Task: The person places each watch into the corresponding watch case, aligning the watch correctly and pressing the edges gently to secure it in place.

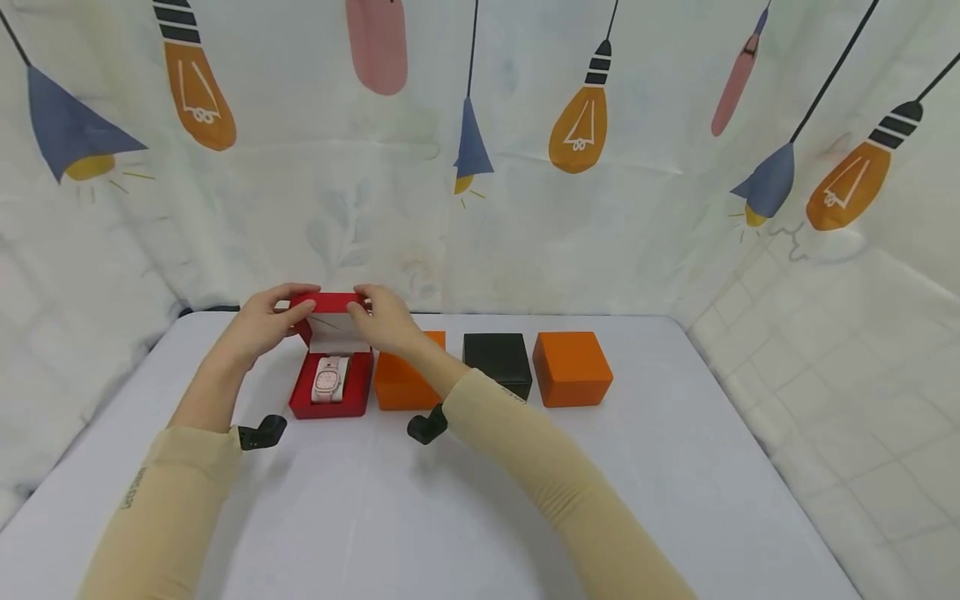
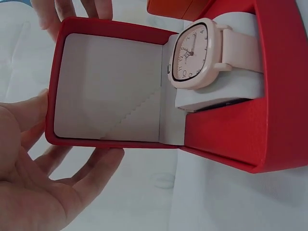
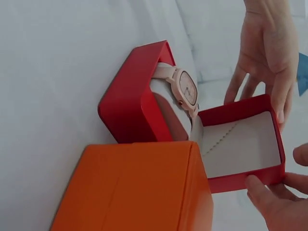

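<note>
A red watch box (image 1: pixel 362 392) stands on the table with its hinged lid (image 2: pixel 106 86) raised, showing the pale lining. Inside, a pale pink wristwatch (image 2: pixel 192 53) with a rounded-square face is wrapped around a white cushion (image 3: pixel 161 87). My left hand (image 1: pixel 262 325) grips the lid at its left side, thumb on the top edge and fingers along the side. At the opposite side my right hand (image 1: pixel 386 321) holds the lid between thumb and fingers. The watch is untouched by either hand.
Directly right of the red box sits an orange box (image 1: pixel 401 383), partly covered by my right forearm. Beyond it are a black box (image 1: pixel 497 358) and another orange box (image 1: pixel 573 369), both closed. A white cloth covers the table (image 1: pixel 360 517); a printed curtain (image 1: pixel 517 233) hangs behind.
</note>
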`<state>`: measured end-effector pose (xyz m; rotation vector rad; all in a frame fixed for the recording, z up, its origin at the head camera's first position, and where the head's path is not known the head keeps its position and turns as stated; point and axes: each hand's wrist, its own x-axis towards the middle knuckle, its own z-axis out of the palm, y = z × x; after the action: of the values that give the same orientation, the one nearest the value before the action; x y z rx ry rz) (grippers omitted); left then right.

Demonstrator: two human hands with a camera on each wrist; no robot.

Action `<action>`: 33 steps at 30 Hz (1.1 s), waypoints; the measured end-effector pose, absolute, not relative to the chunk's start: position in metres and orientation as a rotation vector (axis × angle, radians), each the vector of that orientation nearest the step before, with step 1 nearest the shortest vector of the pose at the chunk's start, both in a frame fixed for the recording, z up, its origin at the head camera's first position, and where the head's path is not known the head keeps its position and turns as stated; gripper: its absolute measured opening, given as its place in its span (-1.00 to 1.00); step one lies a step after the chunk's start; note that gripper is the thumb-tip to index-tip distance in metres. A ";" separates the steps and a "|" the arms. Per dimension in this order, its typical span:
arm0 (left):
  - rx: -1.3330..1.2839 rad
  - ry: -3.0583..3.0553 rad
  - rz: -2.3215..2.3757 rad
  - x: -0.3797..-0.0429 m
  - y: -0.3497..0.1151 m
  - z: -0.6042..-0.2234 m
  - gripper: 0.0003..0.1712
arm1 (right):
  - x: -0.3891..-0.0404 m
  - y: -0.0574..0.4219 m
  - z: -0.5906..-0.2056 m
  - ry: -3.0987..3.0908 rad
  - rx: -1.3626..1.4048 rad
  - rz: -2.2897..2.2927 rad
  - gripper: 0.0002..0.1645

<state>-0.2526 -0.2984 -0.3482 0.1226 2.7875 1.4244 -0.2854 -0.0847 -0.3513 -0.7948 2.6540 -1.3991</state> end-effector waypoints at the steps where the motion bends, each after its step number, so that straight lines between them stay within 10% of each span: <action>1: 0.126 2.788 1.428 -0.252 -0.298 -0.348 -0.32 | -0.286 -0.085 -0.353 2.657 -0.791 -1.418 -0.47; 33: 0.139 2.784 1.488 -0.237 -0.301 -0.355 -0.33 | -0.276 -0.080 -0.355 2.564 -0.701 -1.520 -0.56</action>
<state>-0.2365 -0.3005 -0.3550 0.1389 2.7840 1.4878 -0.2757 -0.0804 -0.3553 -0.7009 2.5641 -1.5201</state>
